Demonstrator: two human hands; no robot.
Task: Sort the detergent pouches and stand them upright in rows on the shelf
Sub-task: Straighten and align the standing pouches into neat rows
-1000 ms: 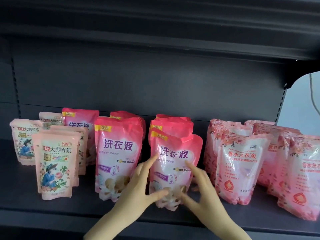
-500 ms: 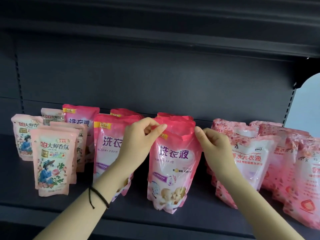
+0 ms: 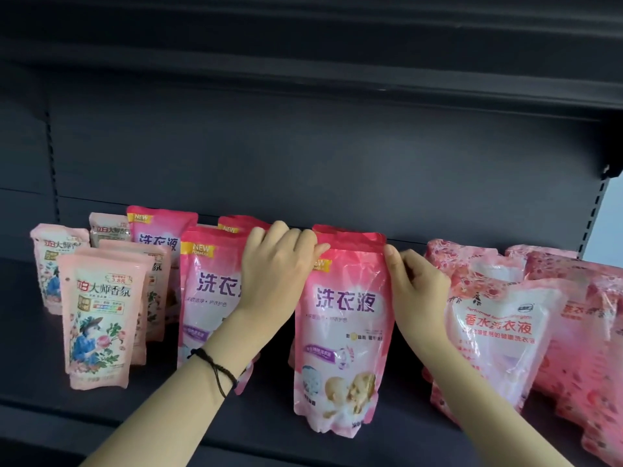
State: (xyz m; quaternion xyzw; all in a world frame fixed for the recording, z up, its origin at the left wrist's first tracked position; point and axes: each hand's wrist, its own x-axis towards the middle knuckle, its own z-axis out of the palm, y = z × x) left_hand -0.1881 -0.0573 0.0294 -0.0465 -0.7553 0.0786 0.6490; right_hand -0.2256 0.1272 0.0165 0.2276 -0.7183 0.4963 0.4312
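Several pale floral pouches [image 3: 97, 315] stand at the left of the dark shelf [image 3: 269, 433]; rose-printed pouches [image 3: 499, 332] lean at the right. The left forearm, a black cord [image 3: 215, 365] round its wrist, covers part of a neighbouring pink pouch [image 3: 209, 288]. Mid-shelf, near the front, the pink detergent pouch [image 3: 344, 318] stands upright, glossy and purple-lettered. The left hand [image 3: 276, 264] and right hand [image 3: 414, 284] pinch its top corners.

The centre pink pouch [image 3: 344, 332] is showing 洗衣液 in purple, and the left pink pouch [image 3: 209, 298] is carrying a yellow NEW tag above the same characters, partly covered. The pale pouch [image 3: 97, 315] is displaying what seems to be 立白大师香氛 and 3.8元, while the white-fronted pouch [image 3: 499, 335] is showing 香水洗衣液.
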